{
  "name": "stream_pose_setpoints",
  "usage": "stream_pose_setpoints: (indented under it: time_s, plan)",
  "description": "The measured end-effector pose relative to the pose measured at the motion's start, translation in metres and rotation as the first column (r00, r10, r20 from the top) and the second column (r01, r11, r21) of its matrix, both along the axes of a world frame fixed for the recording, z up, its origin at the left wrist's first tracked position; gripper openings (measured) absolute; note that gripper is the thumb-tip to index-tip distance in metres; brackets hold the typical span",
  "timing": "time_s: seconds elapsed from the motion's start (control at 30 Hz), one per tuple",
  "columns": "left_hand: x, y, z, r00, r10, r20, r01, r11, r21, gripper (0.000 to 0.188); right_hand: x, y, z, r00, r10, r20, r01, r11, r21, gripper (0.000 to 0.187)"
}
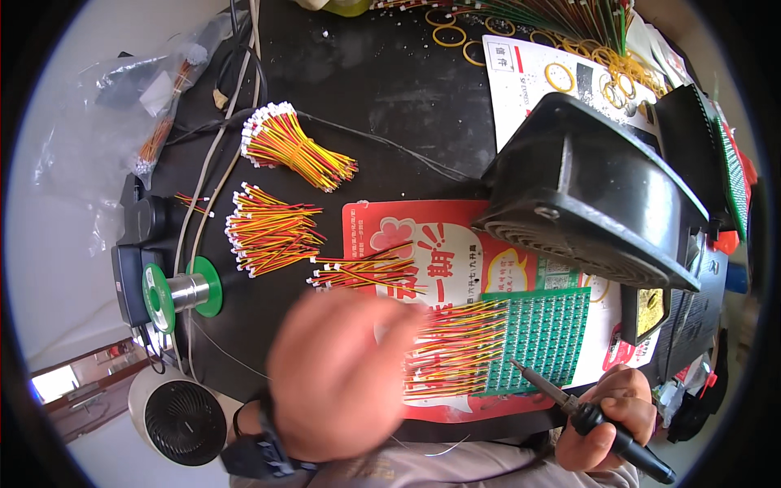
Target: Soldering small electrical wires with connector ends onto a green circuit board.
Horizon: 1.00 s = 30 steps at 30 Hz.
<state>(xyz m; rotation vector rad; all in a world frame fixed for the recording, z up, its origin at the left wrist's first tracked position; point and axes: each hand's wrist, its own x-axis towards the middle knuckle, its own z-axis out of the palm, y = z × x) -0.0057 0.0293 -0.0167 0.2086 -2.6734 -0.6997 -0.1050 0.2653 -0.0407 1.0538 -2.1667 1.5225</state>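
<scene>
My right hand [618, 415] grips the black handle of a soldering iron [590, 421], its tip over the lower part of a green circuit board panel [541, 337]. Rows of red, yellow and black wires [455, 350] run leftward from the panel's left edge. My left hand [333, 374] is smeared by motion beside the wires' left ends, so its fingers and anything in them cannot be made out. Just beyond it lies a small group of loose wires with white connectors [362, 271]. Panel and wires rest on a red printed sheet [366, 220].
A black fan [594, 195] stands over the sheet, with a yellow sponge [650, 311] near it. Left are a loose wire pile [272, 232], a banded bundle [297, 150], a solder spool [189, 291] and cables [220, 146]. Rubber bands [560, 77] lie at the far right.
</scene>
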Motion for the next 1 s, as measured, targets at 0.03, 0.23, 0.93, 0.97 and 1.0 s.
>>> stream_pose_setpoints:
  time_s: [0.03, 0.23, 0.93, 0.97, 1.0]
  plan:
    - [-0.003, -0.009, -0.002, 0.997, 0.073, 0.028, -0.072, 0.996, -0.053, 0.030, 0.002, 0.000, -0.001, 0.999, -0.035, 0.011, 0.035, 0.999, 0.011, 0.030]
    - [-0.004, -0.030, -0.004, 0.968, 0.189, 0.163, -0.174, 0.979, -0.103, 0.019, 0.005, -0.001, -0.004, 0.999, -0.030, 0.018, 0.030, 1.000, 0.001, 0.032]
    - [0.002, 0.007, 0.010, 0.952, -0.302, -0.047, 0.244, 0.657, 0.713, 0.014, 0.000, -0.005, -0.002, 1.000, -0.010, 0.008, 0.011, 0.998, -0.068, 0.033]
    - [0.004, 0.007, 0.007, 0.931, -0.363, -0.046, 0.273, 0.606, 0.747, 0.012, 0.000, -0.005, -0.001, 1.000, -0.013, 0.008, 0.013, 0.998, -0.063, 0.033]
    - [0.006, 0.006, 0.006, 0.931, -0.365, -0.024, 0.253, 0.595, 0.763, 0.013, 0.001, -0.007, -0.001, 1.000, -0.026, 0.014, 0.027, 0.998, -0.062, 0.033]
